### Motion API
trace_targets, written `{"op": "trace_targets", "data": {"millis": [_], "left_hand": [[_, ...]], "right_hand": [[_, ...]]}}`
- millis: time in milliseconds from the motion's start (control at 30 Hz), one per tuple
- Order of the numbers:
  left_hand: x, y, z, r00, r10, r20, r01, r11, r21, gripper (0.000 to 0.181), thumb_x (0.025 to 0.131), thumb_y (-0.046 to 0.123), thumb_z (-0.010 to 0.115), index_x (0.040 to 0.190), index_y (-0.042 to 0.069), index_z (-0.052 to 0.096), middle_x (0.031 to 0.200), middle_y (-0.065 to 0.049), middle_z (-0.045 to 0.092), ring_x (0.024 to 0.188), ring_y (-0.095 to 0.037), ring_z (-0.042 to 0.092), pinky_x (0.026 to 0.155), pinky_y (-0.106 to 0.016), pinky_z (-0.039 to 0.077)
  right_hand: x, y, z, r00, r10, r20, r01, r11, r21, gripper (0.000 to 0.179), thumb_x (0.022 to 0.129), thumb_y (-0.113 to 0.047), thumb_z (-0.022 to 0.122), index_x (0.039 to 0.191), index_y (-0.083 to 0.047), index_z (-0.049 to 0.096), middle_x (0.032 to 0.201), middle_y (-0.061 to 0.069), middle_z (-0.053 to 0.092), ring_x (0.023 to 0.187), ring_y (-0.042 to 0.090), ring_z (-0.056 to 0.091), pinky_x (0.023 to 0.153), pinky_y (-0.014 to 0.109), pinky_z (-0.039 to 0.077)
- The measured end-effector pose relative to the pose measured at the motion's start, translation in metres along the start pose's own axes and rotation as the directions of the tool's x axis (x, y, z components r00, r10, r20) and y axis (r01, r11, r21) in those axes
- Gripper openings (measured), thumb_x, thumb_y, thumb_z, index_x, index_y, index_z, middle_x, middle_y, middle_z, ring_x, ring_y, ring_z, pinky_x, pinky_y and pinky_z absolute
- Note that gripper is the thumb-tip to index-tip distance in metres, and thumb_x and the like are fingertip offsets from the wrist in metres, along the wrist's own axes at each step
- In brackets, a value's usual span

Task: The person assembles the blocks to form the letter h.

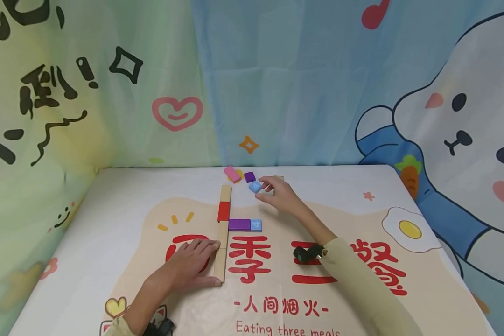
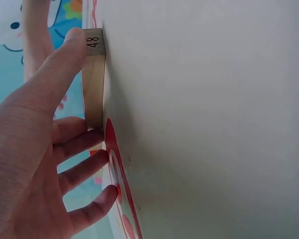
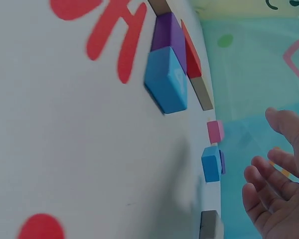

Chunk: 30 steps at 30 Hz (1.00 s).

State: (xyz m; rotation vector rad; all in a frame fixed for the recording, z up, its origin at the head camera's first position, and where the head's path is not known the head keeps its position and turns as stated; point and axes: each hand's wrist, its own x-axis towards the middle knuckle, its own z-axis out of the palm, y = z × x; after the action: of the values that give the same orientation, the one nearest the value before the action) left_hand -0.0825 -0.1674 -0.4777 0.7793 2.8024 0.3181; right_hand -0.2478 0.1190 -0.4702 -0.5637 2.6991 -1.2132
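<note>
A straight row of blocks runs away from the person: a plain wooden block (image 1: 220,266) nearest, another wooden block, a red block (image 1: 224,211) and a wooden block at the far end. Branching right from it are a purple block (image 1: 239,225) and a light blue block (image 1: 256,225) marked 4. My left hand (image 1: 189,263) touches the nearest wooden block; its thumb is at the end marked 48, fingers extended along the side. My right hand (image 1: 281,193) reaches to the back, fingers apart and nothing held, beside a loose light blue block (image 1: 255,187).
Around that loose block lie a pink block (image 1: 232,174), a small purple block (image 1: 249,177) and a partly covered yellow block. Behind my right hand is a pale wooden block (image 3: 209,225). A printed cloth (image 1: 172,298) covers the table; a curtain (image 1: 277,93) hangs behind.
</note>
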Motion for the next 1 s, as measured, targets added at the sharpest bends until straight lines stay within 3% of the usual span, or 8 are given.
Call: {"op": "trace_targets", "data": {"millis": [667, 1000], "left_hand": [[0.001, 0.000, -0.001, 1.000, 0.021, -0.005, -0.020, 1.000, 0.002, 0.090, 0.077, 0.071, 0.062, 0.146, 0.016, 0.040, 0.144, -0.002, 0.048, 0.131, -0.023, 0.044, 0.104, -0.050, 0.043], [0.000, -0.002, 0.000, 1.000, 0.020, -0.008, -0.020, 1.000, 0.015, 0.090, 0.077, 0.070, 0.062, 0.146, 0.016, 0.040, 0.143, -0.002, 0.048, 0.131, -0.023, 0.044, 0.103, -0.050, 0.044]], "right_hand": [[0.021, 0.003, 0.005, 0.999, 0.000, 0.038, 0.001, 0.999, -0.035, 0.053, 0.089, -0.025, 0.070, 0.132, 0.000, 0.054, 0.119, 0.019, 0.062, 0.107, 0.030, 0.060, 0.092, 0.041, 0.053], [0.038, 0.007, 0.012, 0.997, 0.072, 0.032, -0.069, 0.993, -0.099, 0.054, 0.088, -0.028, 0.071, 0.133, -0.004, 0.055, 0.122, 0.016, 0.058, 0.114, 0.028, 0.057, 0.098, 0.041, 0.049]]}}
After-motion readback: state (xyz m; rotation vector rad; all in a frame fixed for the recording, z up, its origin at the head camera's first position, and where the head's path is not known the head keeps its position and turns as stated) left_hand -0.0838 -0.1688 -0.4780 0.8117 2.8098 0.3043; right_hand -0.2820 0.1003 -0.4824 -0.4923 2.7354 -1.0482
